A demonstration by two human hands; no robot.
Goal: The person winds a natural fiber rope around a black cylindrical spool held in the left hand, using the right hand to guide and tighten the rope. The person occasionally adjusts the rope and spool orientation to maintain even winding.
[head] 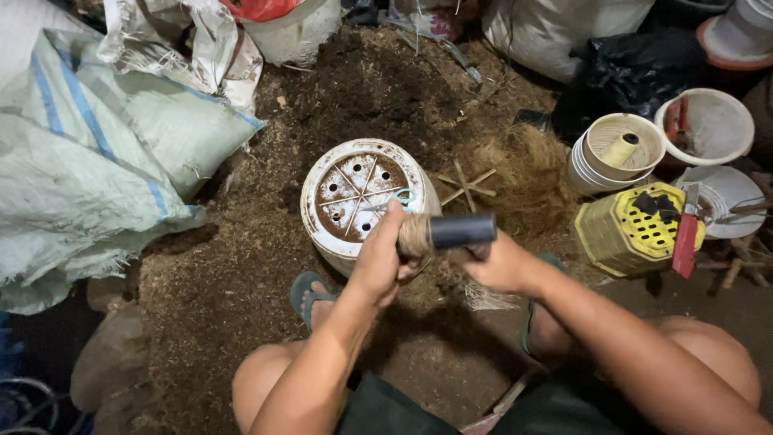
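Your left hand is closed around the brown-fibre-wrapped end of a dark cylindrical roll, held just in front of the upturned white plastic pot with a slotted, soil-stained base. Your right hand grips below the roll; its fingers are hidden, so what they pinch is unclear. Teal-handled scissors lie on the pot, partly covered by your left hand. Right of the pot: stacked white pots holding a pale twine spool, then a yellow perforated plastic basket, contents hard to make out
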